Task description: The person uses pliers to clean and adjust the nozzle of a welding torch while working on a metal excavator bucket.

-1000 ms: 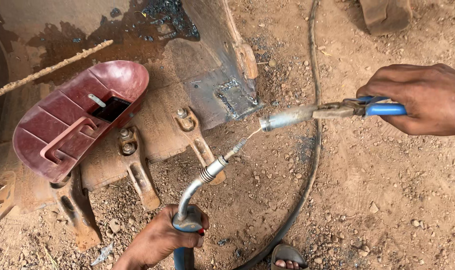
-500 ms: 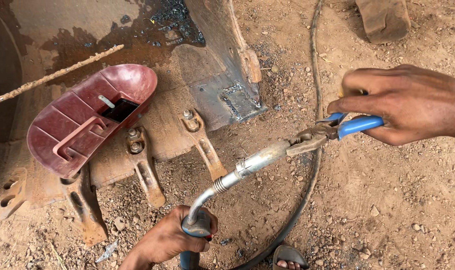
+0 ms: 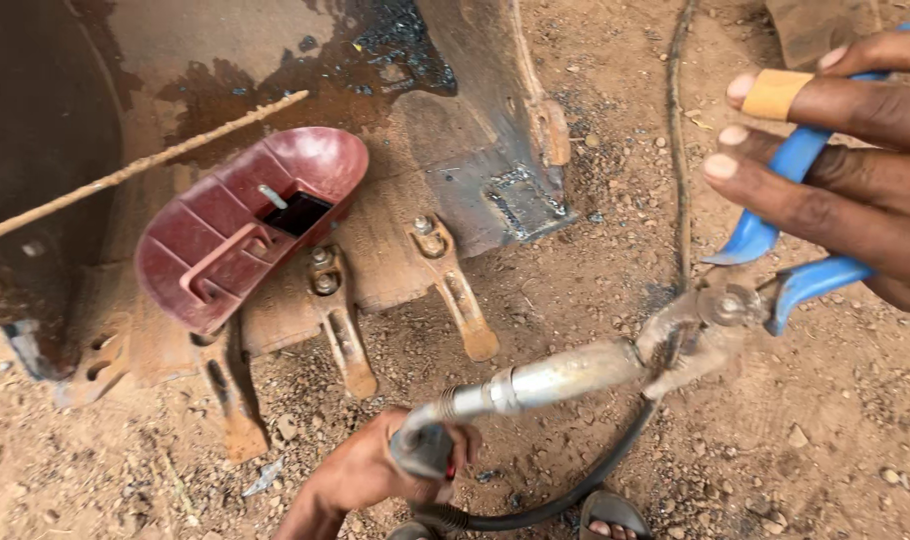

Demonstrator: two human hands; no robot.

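Note:
My left hand (image 3: pixel 370 472) grips the handle of a welding torch (image 3: pixel 515 388) at the bottom centre; its curved neck and metal nozzle point right. My right hand (image 3: pixel 840 165) holds blue-handled pliers (image 3: pixel 765 275) at the right, one finger wrapped in a tan bandage. The open plier jaws sit around the tip of the torch nozzle. Both are above bare dirt, just in front of a rusty excavator bucket (image 3: pixel 395 120).
A dark red hand-held welding shield (image 3: pixel 240 230) lies on the bucket's lip above its worn teeth (image 3: pixel 465 310). A thin rusty rod (image 3: pixel 135 170) leans across the bucket. A black cable (image 3: pixel 680 150) runs over the dirt. A sandalled foot (image 3: pixel 610 520) shows at the bottom.
My right hand with the pliers has come lower and nearer the camera, and the handles have spread apart. The torch nozzle has swung down and right. The view has shifted slightly.

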